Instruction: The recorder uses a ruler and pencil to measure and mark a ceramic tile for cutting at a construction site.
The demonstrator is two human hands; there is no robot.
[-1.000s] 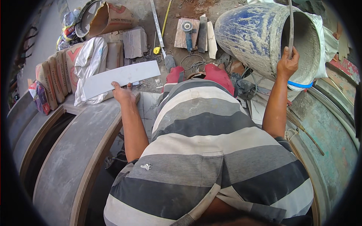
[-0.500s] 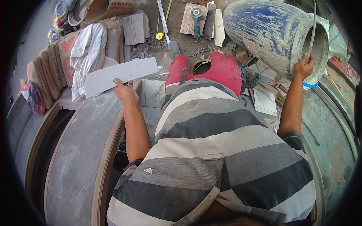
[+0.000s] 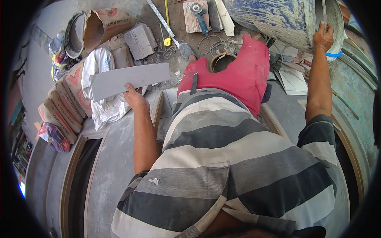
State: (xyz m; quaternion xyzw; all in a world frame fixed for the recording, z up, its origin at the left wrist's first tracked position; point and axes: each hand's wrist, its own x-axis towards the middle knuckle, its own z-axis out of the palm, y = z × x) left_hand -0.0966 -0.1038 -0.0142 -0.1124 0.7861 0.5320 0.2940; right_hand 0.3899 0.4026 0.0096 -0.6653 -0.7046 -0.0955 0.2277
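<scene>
Head view. The left hand pinched one pale curved panel near its lower edge, thumb on top; finger positions underneath could not be confirmed. The panel was above one white sack; contact between them could not be determined. The right hand was closed around one thin rod at the mouth of one blue drum. Judged by position, gripping was complete for both items; release of either remained undone. Count: one angle grinder, one open paper bag, at least four closed paper bags.
</scene>
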